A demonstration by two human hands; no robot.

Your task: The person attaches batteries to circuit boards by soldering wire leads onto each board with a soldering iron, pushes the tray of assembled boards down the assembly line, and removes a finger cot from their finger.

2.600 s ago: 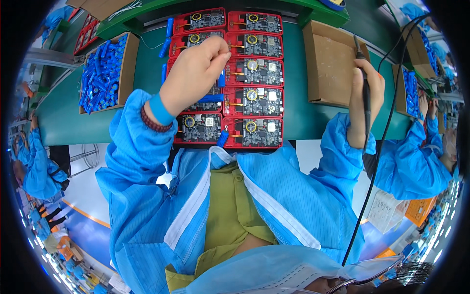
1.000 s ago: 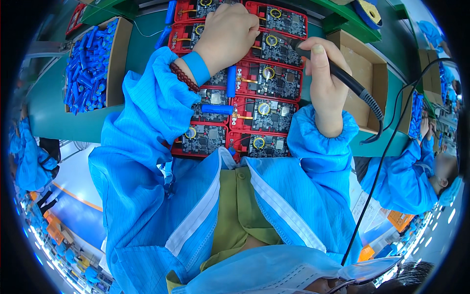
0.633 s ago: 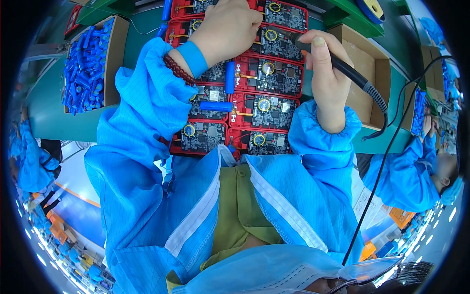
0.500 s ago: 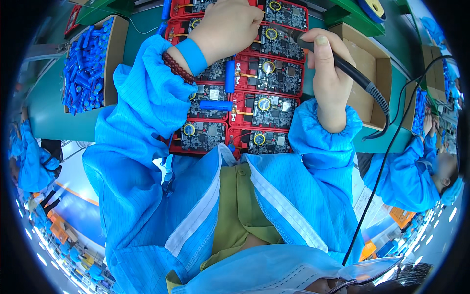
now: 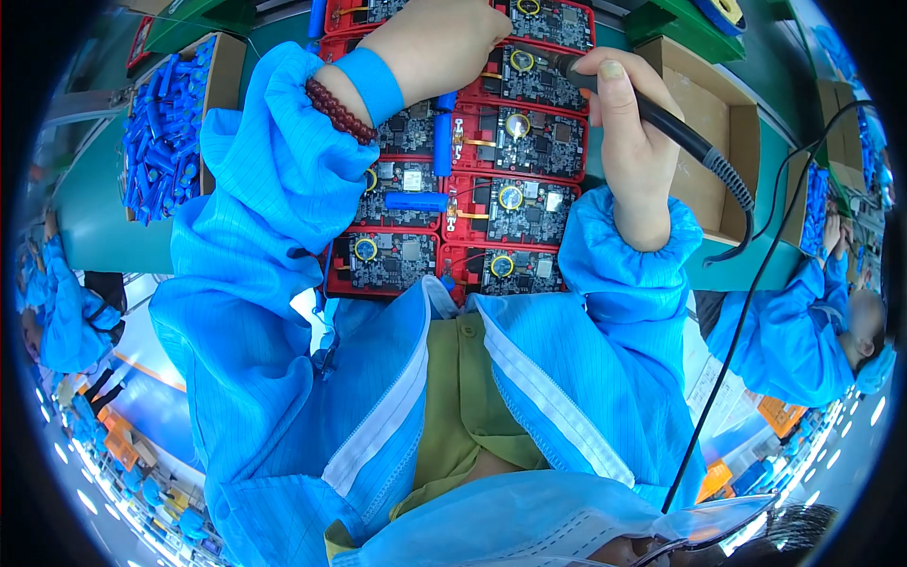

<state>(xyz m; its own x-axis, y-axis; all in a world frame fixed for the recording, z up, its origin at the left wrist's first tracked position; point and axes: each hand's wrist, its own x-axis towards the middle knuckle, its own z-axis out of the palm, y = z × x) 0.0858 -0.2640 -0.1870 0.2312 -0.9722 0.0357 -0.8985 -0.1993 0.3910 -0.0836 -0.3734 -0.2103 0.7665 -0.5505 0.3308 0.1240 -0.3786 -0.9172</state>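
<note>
Circuit boards in red plastic cases stand in two columns before me, one of them a board (image 5: 534, 146) with a round yellow-rimmed coin cell. My right hand (image 5: 635, 132) is closed around the black handle of a soldering iron (image 5: 682, 137), which points left over a board in the right column. Across the upper cases reaches my left hand (image 5: 436, 55), its fingers curled together close to the iron's front end; what they pinch, if anything, is hidden. Below it, a blue cylindrical battery (image 5: 442, 145) stands lengthwise between the columns, and another blue battery (image 5: 416, 201) lies crosswise over a left-column case.
At the left is a cardboard box (image 5: 223, 80) heaped with blue batteries (image 5: 162, 142). Another cardboard box (image 5: 742, 170) sits right of my right hand. The iron's black cable (image 5: 732, 335) hangs down the right side. Co-workers in blue sit at both sides.
My right hand and the soldering iron have shifted slightly left and up. My left wrist and sleeve have moved a little up and left, the fingers staying over the upper cases.
</note>
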